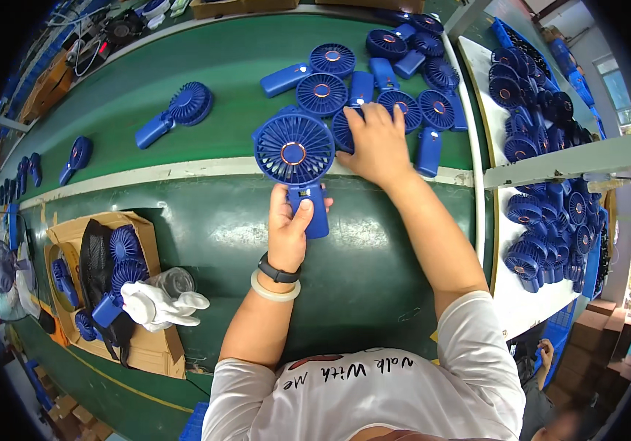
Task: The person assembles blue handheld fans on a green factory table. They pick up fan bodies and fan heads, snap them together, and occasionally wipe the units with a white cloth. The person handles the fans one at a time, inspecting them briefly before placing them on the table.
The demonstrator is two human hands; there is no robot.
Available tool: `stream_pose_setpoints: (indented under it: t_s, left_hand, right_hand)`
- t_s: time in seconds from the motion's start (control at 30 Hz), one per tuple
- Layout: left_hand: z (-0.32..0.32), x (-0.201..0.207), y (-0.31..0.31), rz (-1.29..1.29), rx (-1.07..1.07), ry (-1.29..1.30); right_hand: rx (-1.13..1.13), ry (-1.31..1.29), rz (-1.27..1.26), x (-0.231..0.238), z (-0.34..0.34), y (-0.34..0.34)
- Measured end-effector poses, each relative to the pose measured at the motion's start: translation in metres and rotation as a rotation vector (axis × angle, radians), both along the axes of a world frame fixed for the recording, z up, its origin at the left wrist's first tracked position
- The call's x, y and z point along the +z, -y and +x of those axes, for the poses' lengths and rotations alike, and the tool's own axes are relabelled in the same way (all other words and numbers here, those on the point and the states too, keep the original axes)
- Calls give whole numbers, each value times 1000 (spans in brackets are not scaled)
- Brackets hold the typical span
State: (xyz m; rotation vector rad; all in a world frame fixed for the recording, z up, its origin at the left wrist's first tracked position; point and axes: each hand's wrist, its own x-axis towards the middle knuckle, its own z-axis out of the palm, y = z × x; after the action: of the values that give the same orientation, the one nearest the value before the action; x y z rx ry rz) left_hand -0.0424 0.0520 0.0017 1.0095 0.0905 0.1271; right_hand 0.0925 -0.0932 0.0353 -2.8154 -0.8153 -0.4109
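My left hand [290, 224] grips the handle of a blue hand-held fan [295, 151] and holds it upright over the green belt [183, 117], its round grille facing me. My right hand [376, 143] reaches further out and lies flat on a pile of the same blue fans [374, 88], fingers spread over one fan head. A black watch and a pale bangle are on my left wrist.
A lone fan [176, 112] and another [75, 158] lie to the left on the belt. A cardboard box [135, 345] at lower left holds several fans, a black mesh bag and a white glove [159, 305]. Blue crates of fans [547, 228] stand to the right.
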Motion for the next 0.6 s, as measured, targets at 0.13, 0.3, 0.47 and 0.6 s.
stream_pose_setpoints:
  t_s: [0.13,0.3,0.47,0.6]
  left_hand:
    - [1,1,-5,-31,80,52]
    - [2,1,-5,-40,63,70]
    - [4,2,2,-79,50,62]
    - [3,-2,2,-61,46,56]
  right_hand:
    - [133,-175,174,25,-44,14]
    - [375,-429,2,46,-115,71]
    - [371,-274,-347,51,-130,141]
    - [-3,30,-233,48,-136,156]
